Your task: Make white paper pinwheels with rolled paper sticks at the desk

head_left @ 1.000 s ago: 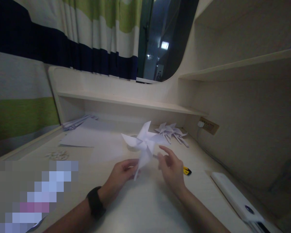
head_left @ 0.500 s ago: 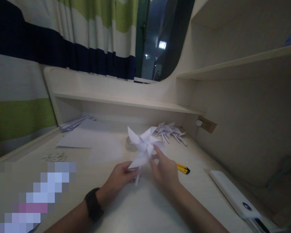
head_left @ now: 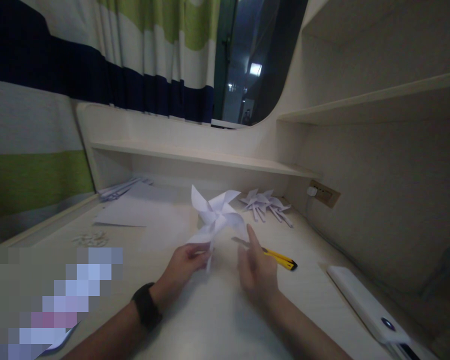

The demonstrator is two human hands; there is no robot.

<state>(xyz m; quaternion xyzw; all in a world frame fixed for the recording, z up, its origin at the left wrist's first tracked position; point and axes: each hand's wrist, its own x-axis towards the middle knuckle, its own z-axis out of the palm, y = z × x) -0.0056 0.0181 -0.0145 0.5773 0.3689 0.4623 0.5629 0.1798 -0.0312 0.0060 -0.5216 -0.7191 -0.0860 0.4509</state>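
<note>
Pinwheel (head_left: 218,214) at centre of the frame, its stick (head_left: 209,265) pinched in the left hand (head_left: 184,263); right hand (head_left: 260,271), lower right of centre, loosely curled and unladen, raised index finger (head_left: 252,240) perhaps touching a paper vane (head_left: 235,223); yellow knife (head_left: 283,260) on the table (head_left: 217,312) behind

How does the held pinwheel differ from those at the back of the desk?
The held pinwheel is raised in the left hand; the back pinwheels lie on the desk. The held pinwheel looks larger and is single; the back pinwheels look smaller and are bunched together. All are white and star-like.
</note>
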